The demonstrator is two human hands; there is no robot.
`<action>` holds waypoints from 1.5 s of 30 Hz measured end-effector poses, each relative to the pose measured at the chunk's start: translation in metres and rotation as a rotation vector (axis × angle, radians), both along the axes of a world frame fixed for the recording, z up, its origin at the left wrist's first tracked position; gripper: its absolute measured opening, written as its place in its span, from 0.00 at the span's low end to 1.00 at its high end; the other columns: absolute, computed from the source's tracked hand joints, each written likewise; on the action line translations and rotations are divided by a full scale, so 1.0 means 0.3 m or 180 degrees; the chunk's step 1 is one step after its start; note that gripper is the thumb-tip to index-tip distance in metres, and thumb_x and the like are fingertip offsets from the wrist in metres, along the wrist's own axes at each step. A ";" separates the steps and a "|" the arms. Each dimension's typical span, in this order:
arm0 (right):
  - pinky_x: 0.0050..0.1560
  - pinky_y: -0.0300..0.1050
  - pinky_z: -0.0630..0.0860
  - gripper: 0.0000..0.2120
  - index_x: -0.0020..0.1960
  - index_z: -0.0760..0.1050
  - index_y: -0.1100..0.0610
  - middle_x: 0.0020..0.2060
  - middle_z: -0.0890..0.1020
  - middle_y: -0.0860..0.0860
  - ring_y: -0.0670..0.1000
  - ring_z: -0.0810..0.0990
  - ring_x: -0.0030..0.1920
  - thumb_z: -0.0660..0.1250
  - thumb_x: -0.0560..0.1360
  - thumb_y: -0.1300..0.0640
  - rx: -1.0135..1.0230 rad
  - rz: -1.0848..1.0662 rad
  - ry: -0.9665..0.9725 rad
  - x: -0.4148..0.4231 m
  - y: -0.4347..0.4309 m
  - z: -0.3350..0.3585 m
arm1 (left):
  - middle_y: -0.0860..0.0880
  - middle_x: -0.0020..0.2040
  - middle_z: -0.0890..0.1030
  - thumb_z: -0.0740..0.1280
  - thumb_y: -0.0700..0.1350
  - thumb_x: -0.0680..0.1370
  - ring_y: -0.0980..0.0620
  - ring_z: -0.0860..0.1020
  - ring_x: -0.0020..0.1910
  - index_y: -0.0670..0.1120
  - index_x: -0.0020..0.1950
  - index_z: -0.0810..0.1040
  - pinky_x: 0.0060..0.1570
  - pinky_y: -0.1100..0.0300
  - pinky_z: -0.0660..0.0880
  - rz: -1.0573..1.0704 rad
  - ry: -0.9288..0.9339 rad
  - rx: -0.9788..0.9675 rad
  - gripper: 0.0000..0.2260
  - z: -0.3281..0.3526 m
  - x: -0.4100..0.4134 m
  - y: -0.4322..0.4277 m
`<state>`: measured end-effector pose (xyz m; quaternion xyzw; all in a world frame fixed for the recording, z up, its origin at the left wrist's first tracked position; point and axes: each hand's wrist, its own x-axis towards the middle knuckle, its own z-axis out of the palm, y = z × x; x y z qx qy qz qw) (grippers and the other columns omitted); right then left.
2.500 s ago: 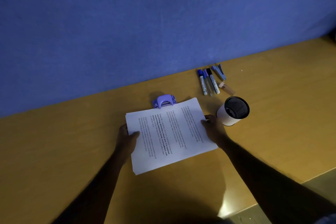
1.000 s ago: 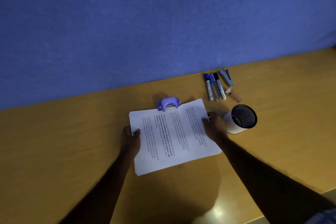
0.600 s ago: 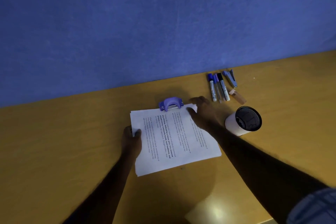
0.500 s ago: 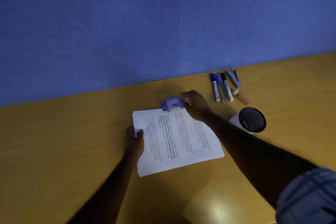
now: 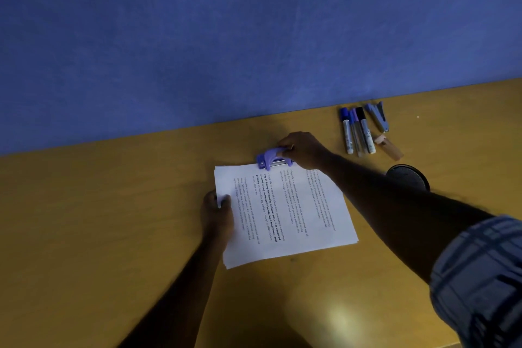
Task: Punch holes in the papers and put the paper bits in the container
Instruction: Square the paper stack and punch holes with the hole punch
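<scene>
A stack of printed white papers (image 5: 285, 215) lies on the yellow-brown desk (image 5: 84, 220). Its far edge sits in the slot of a small purple hole punch (image 5: 269, 159). My right hand (image 5: 303, 150) reaches over the papers and grips the punch's right end with curled fingers. My left hand (image 5: 216, 213) holds the stack's left edge, thumb on top of the sheets. A white cup with a dark mesh inside (image 5: 409, 176), the container, stands to the right, partly hidden behind my right forearm.
Three markers (image 5: 357, 131), a blue staple remover (image 5: 378, 117) and a small tan object (image 5: 388, 147) lie at the back right by the blue wall (image 5: 254, 37). The desk's front edge shows at the lower right.
My right hand left the papers' right edge, moved up over the stack and took hold of the hole punch. My left hand kept its grip on the left edge.
</scene>
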<state>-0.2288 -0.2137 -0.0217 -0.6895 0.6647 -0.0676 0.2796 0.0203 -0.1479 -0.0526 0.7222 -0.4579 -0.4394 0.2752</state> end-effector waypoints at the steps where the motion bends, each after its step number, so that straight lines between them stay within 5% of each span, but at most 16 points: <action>1: 0.50 0.50 0.75 0.13 0.57 0.81 0.59 0.49 0.84 0.57 0.55 0.79 0.49 0.64 0.79 0.55 0.0013 0.0007 -0.0005 0.001 0.001 -0.002 | 0.38 0.54 0.80 0.64 0.40 0.79 0.41 0.79 0.52 0.35 0.58 0.76 0.51 0.52 0.75 0.0007 0.0001 -0.0002 0.11 0.000 0.000 0.000; 9: 0.50 0.48 0.76 0.14 0.59 0.80 0.60 0.51 0.85 0.56 0.55 0.81 0.49 0.63 0.80 0.54 0.0320 0.0193 0.0112 -0.005 -0.024 0.017 | 0.37 0.56 0.80 0.64 0.40 0.79 0.40 0.78 0.54 0.34 0.60 0.75 0.52 0.52 0.73 -0.0109 -0.0134 -0.0069 0.12 -0.006 0.008 -0.001; 16: 0.40 0.42 0.70 0.15 0.54 0.81 0.63 0.46 0.85 0.59 0.56 0.81 0.45 0.65 0.79 0.52 0.0565 0.0296 0.0123 -0.019 -0.053 0.030 | 0.36 0.55 0.79 0.63 0.38 0.79 0.40 0.78 0.53 0.34 0.59 0.75 0.51 0.54 0.73 -0.0036 -0.0078 -0.0163 0.11 -0.008 -0.002 0.015; 23: 0.52 0.42 0.74 0.16 0.61 0.79 0.61 0.57 0.83 0.55 0.55 0.80 0.56 0.69 0.76 0.54 0.0591 0.0395 0.0076 -0.003 -0.100 0.069 | 0.37 0.55 0.79 0.64 0.38 0.79 0.43 0.78 0.51 0.34 0.59 0.75 0.48 0.56 0.70 -0.0078 -0.0112 -0.0207 0.11 -0.011 0.004 0.015; 27: 0.47 0.45 0.75 0.15 0.52 0.82 0.59 0.49 0.85 0.56 0.55 0.82 0.50 0.71 0.74 0.48 0.0779 0.0365 -0.0058 -0.001 -0.136 0.066 | 0.38 0.55 0.79 0.64 0.39 0.79 0.47 0.76 0.49 0.35 0.59 0.75 0.48 0.57 0.69 -0.0073 -0.0152 -0.0201 0.11 -0.017 0.003 0.014; 31: 0.40 0.37 0.71 0.19 0.51 0.81 0.59 0.46 0.84 0.54 0.51 0.79 0.45 0.74 0.71 0.45 0.1005 0.0330 -0.0043 -0.008 -0.164 0.049 | 0.39 0.54 0.80 0.64 0.40 0.80 0.44 0.77 0.50 0.36 0.59 0.75 0.47 0.57 0.70 -0.0107 -0.0171 -0.0184 0.11 -0.024 0.006 0.014; 39: 0.38 0.39 0.69 0.17 0.39 0.76 0.50 0.36 0.80 0.46 0.47 0.76 0.39 0.75 0.66 0.39 0.1363 0.0612 0.0284 0.004 -0.243 0.059 | 0.41 0.52 0.80 0.64 0.40 0.80 0.49 0.75 0.46 0.37 0.58 0.75 0.45 0.59 0.69 -0.0114 -0.0187 -0.0201 0.10 -0.022 0.004 0.018; 45: 0.45 0.42 0.71 0.17 0.40 0.77 0.49 0.38 0.80 0.45 0.47 0.77 0.42 0.77 0.63 0.39 0.1204 0.0367 0.0217 -0.016 -0.244 0.014 | 0.46 0.48 0.77 0.64 0.40 0.80 0.49 0.76 0.46 0.38 0.57 0.75 0.43 0.61 0.69 -0.0101 -0.0191 -0.0236 0.09 -0.025 0.002 0.023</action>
